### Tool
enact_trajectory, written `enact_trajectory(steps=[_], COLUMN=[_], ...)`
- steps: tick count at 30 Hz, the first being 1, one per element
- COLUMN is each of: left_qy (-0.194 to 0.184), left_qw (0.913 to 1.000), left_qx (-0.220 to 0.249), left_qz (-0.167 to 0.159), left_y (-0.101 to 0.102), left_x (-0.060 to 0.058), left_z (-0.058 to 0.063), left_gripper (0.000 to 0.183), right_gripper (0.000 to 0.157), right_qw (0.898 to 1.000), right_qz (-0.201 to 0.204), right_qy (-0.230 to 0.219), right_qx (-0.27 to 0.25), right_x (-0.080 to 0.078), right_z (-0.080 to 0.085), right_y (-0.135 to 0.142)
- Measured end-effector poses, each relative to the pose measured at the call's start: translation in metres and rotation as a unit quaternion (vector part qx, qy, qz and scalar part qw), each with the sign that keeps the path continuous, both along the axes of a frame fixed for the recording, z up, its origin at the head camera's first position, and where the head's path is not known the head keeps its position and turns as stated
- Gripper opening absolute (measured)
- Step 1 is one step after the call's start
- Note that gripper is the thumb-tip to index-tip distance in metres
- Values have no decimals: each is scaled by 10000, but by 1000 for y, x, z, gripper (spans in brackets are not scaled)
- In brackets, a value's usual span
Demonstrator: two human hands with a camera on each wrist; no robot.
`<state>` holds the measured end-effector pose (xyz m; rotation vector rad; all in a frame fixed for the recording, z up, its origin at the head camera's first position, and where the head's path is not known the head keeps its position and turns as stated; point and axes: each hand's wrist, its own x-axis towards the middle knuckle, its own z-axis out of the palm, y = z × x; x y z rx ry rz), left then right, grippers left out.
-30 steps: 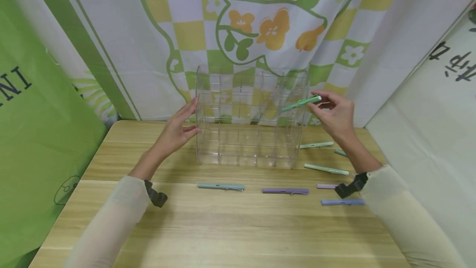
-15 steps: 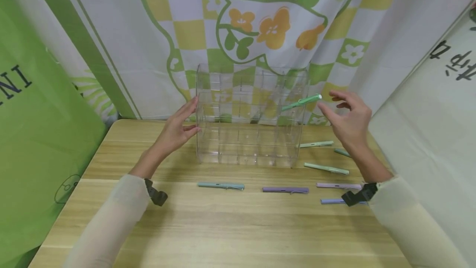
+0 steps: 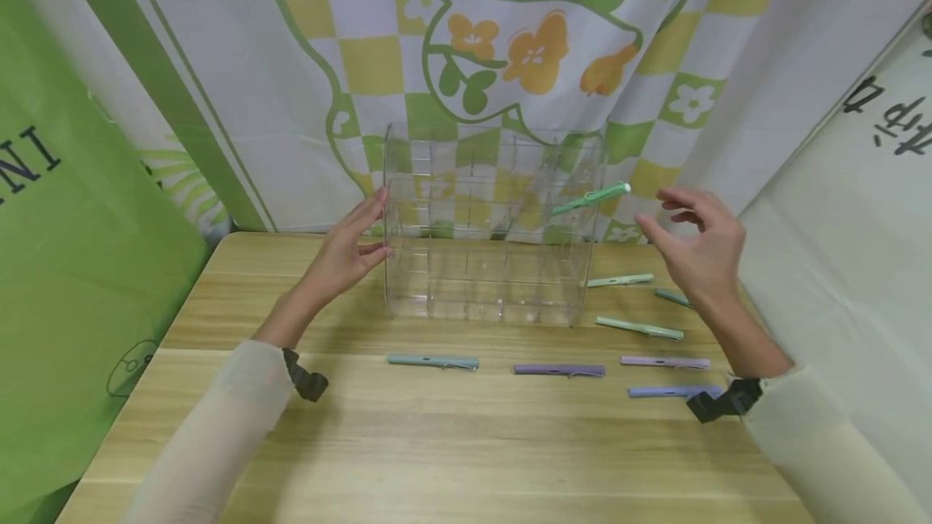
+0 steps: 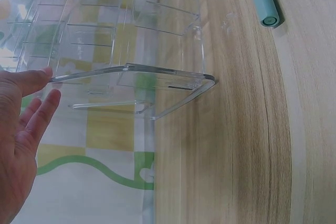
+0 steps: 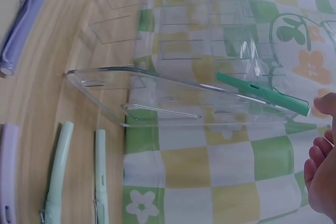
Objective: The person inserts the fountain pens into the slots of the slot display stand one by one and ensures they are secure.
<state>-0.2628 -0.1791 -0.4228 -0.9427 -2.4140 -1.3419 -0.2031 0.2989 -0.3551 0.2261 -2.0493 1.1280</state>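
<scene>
A clear acrylic pen rack (image 3: pixel 502 265) with several compartments stands upright near the back of the table. My left hand (image 3: pixel 342 249) holds its left side edge; in the left wrist view the thumb lies at the panel's edge and the fingers are outside it. A green pen (image 3: pixel 593 198) lies tilted in an upper right slot, its white-tipped end sticking out past the rack's right side. My right hand (image 3: pixel 699 237) is in the air to the right of this pen, apart from it, fingers loosely bent and holding nothing.
Pale green pens (image 3: pixel 639 328) and a dark teal pen (image 3: pixel 673 297) lie right of the rack. In front are a blue-green pen (image 3: pixel 433 361), a purple pen (image 3: pixel 559 369), a lilac pen (image 3: pixel 664 362) and a blue pen (image 3: pixel 658 391). A patterned curtain (image 3: pixel 371 67) hangs behind.
My right hand has let go of the green pen and moved away to the right, leaving it in the rack. My left hand and the rack have stayed put.
</scene>
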Motion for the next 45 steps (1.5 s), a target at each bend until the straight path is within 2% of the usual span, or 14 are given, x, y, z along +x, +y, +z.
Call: enact_trajectory(steps=[9, 17, 25, 30, 40, 45], left_qy=[-41, 39, 10, -3, -20, -24], left_qw=[10000, 10000, 10000, 10000, 10000, 10000], left_qx=[28, 55, 60, 39, 15, -27], left_qz=[-6, -2, -3, 2, 16, 37], left_y=[0, 1, 2, 1, 1, 1], left_x=[2, 2, 1, 2, 2, 2], left_z=[1, 2, 1, 2, 1, 2], left_gripper=[92, 93, 91, 91, 91, 91], right_gripper=[40, 44, 47, 45, 40, 38], right_qw=[9986, 9898, 9709, 9575, 9337, 9233], right_qz=[430, 1099, 1902, 2388, 3089, 3275], right_qy=[43, -48, -88, -387, -674, -842], right_qx=[320, 904, 1453, 1568, 1677, 1821], right_x=[22, 38, 48, 52, 56, 57], right_z=[-7, -28, -50, -64, -86, -93], right_y=[-12, -32, -55, -71, -104, -119])
